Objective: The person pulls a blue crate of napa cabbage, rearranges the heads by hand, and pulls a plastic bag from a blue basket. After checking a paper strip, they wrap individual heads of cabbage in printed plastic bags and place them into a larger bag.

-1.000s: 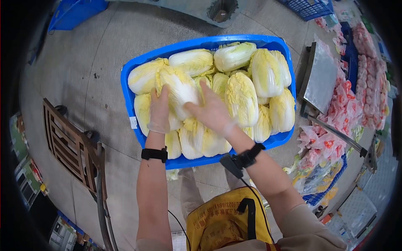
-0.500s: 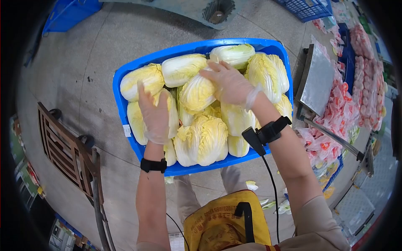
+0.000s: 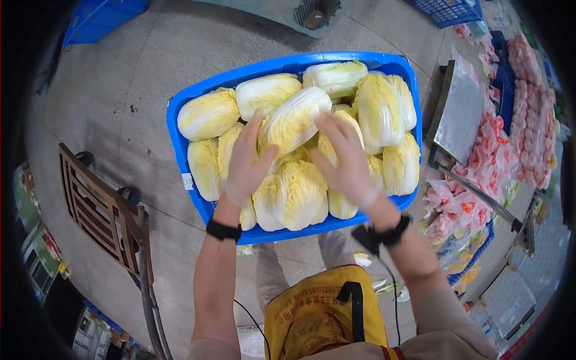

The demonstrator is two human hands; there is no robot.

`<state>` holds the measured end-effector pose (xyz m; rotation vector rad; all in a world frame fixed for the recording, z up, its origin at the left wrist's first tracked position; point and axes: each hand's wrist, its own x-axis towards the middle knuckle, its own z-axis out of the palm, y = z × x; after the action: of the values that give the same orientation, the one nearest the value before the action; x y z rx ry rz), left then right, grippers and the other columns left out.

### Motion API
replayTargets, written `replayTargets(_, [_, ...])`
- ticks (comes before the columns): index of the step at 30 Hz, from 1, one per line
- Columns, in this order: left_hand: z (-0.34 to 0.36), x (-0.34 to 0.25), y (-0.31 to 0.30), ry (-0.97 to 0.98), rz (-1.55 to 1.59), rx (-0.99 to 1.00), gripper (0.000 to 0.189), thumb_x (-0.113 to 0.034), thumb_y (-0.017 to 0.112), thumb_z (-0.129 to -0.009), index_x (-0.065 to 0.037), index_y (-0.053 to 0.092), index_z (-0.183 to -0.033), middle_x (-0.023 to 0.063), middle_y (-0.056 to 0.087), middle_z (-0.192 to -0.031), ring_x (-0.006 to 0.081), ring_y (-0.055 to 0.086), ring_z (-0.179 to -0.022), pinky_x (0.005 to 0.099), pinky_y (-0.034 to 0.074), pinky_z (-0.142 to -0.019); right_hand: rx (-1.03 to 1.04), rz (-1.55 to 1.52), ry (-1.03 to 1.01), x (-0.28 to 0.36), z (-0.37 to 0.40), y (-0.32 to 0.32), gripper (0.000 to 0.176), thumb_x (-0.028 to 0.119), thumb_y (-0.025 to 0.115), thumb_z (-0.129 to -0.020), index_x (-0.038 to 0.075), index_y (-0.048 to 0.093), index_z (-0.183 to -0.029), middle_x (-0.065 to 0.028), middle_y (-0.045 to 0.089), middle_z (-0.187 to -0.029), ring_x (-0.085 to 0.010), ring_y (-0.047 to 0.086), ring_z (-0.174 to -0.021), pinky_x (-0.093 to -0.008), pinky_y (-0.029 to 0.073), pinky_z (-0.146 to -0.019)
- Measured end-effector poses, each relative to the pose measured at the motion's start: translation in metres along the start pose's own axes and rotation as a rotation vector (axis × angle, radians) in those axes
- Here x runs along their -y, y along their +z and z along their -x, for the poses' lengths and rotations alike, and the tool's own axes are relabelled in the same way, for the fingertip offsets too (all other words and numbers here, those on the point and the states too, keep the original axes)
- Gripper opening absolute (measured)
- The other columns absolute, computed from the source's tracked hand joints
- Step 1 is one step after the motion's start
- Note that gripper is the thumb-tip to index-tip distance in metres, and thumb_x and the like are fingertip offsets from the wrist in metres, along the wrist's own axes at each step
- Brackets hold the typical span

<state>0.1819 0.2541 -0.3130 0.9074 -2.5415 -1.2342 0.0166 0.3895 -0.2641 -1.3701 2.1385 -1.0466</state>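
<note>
A blue plastic crate [image 3: 180, 157] is filled with pale yellow and white napa cabbages. One napa cabbage [image 3: 295, 120] lies slanted on top of the others, between my hands. On its left side is my left hand [image 3: 247, 161], gloved in clear plastic, with thumb and fingers spread. My right hand [image 3: 347, 161], gloved the same way, has its fingers apart and its fingertips right at the cabbage's right edge. A large leafy cabbage [image 3: 291, 195] sits below them at the near side of the crate.
To the left stands a brown slatted cart [image 3: 99, 204]. On the right are a metal platform [image 3: 459, 117] with a long handle and a heap of red-and-white plastic bags [image 3: 462, 180]. Blue crates [image 3: 108, 18] stand at the back; leaf scraps [image 3: 362, 259] litter the floor.
My right hand has moved from the top of the cabbage down to its right side. My left hand has moved right to its left side. The cabbage now lies more slanted.
</note>
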Motion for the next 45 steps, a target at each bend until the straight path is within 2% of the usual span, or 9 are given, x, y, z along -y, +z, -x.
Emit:
replayTargets(2, [0.039, -0.005, -0.002, -0.361, 0.484, -0.123, 0.044, -0.016, 0.050, -0.091, -0.002, 0.043, -0.132, 0.0179, 0.051, -0.124, 0.0269, 0.050, -0.113, 0.0367, 0.038, -0.096, -0.035, -0.134, 0.268, 0.022, 0.062, -0.001, 0.039, 0.008, 0.064, -0.079, -0.001, 0.053, -0.115, -0.0191, 0.053, -0.112, -0.0368, 0.049, -0.107, -0.0400, 0.041, -0.092])
replayTargets(6, [0.110, -0.011, 0.030, -0.708, 0.492, -0.173, 0.038, -0.018, 0.050, -0.092, 0.003, 0.048, -0.123, 0.0192, 0.053, -0.120, 0.0256, 0.051, -0.109, 0.0356, 0.040, -0.092, 0.011, -0.563, 0.949, 0.016, 0.151, 0.055, 0.055, 0.011, 0.065, -0.081, -0.001, 0.041, -0.129, -0.0153, 0.051, -0.123, -0.0243, 0.050, -0.111, -0.0353, 0.041, -0.093])
replayTargets(13, [0.140, -0.020, 0.074, -0.592, 0.672, -0.155, 0.044, -0.019, 0.045, -0.091, 0.003, 0.038, -0.129, 0.0199, 0.049, -0.121, 0.0309, 0.047, -0.110, 0.0383, 0.036, -0.095, -0.025, -1.094, 0.933, 0.018, 0.138, 0.079, 0.065, 0.011, 0.062, -0.083, 0.001, 0.028, -0.139, -0.0092, 0.045, -0.130, -0.0164, 0.042, -0.118, -0.0320, 0.036, -0.099])
replayTargets(16, [0.154, -0.036, 0.061, -0.816, 0.883, -0.135, 0.046, -0.019, 0.042, -0.092, 0.003, 0.035, -0.131, 0.0194, 0.048, -0.122, 0.0297, 0.046, -0.110, 0.0379, 0.035, -0.096, 0.117, -1.002, 0.924, 0.020, 0.146, 0.075, 0.066, 0.008, 0.060, -0.083, 0.002, 0.027, -0.140, -0.0091, 0.045, -0.129, -0.0171, 0.043, -0.118, -0.0316, 0.035, -0.100])
replayTargets(22, [0.209, -0.045, 0.059, -0.626, 0.587, -0.101, 0.049, -0.018, 0.041, -0.091, 0.003, 0.030, -0.134, 0.0185, 0.045, -0.125, 0.0261, 0.044, -0.111, 0.0347, 0.035, -0.096, 0.159, -0.900, 0.879, 0.041, 0.171, 0.073, 0.073, 0.011, 0.069, -0.074, -0.003, 0.033, -0.136, -0.0152, 0.046, -0.127, -0.0212, 0.045, -0.116, -0.0331, 0.035, -0.100])
replayTargets(31, [0.260, -0.080, 0.040, -1.061, 1.358, -0.550, 0.044, -0.017, 0.044, -0.093, 0.003, 0.036, -0.131, 0.0158, 0.045, -0.129, 0.0240, 0.046, -0.115, 0.0324, 0.037, -0.098, 0.489, -0.271, 0.439, 0.103, 0.147, 0.046, 0.088, 0.025, 0.078, -0.065, -0.001, 0.034, -0.137, -0.0205, 0.044, -0.130, -0.0322, 0.043, -0.120, -0.0393, 0.034, -0.102])
replayTargets(37, [0.197, -0.066, 0.022, -0.555, 0.588, -0.035, 0.049, -0.024, 0.037, -0.097, 0.001, 0.026, -0.138, 0.0149, 0.039, -0.135, 0.0251, 0.037, -0.125, 0.0351, 0.028, -0.106, 0.191, -0.416, 0.528, 0.081, 0.146, 0.046, 0.079, 0.020, 0.072, -0.068, -0.001, 0.035, -0.135, -0.0219, 0.043, -0.130, -0.0336, 0.043, -0.119, -0.0398, 0.033, -0.101])
replayTargets(40, [0.176, -0.067, 0.044, -0.706, 0.808, -0.224, 0.054, -0.025, 0.044, -0.092, 0.006, 0.031, -0.135, 0.0233, 0.042, -0.132, 0.0312, 0.041, -0.121, 0.0388, 0.030, -0.102, 0.070, -0.689, 0.688, 0.055, 0.156, 0.055, 0.078, 0.018, 0.067, -0.073, -0.004, 0.030, -0.138, -0.0239, 0.042, -0.132, -0.0331, 0.041, -0.122, -0.0392, 0.030, -0.104])
replayTargets(45, [0.146, -0.035, 0.068, -0.773, 0.612, -0.058, 0.056, -0.024, 0.043, -0.093, 0.007, 0.026, -0.136, 0.0264, 0.038, -0.134, 0.0363, 0.038, -0.122, 0.0404, 0.029, -0.102, 0.191, -0.412, 0.593, 0.012, 0.141, 0.072, 0.079, 0.022, 0.060, -0.084, -0.010, 0.015, -0.140, -0.0295, 0.030, -0.140, -0.0367, 0.028, -0.132, -0.0392, 0.022, -0.109])
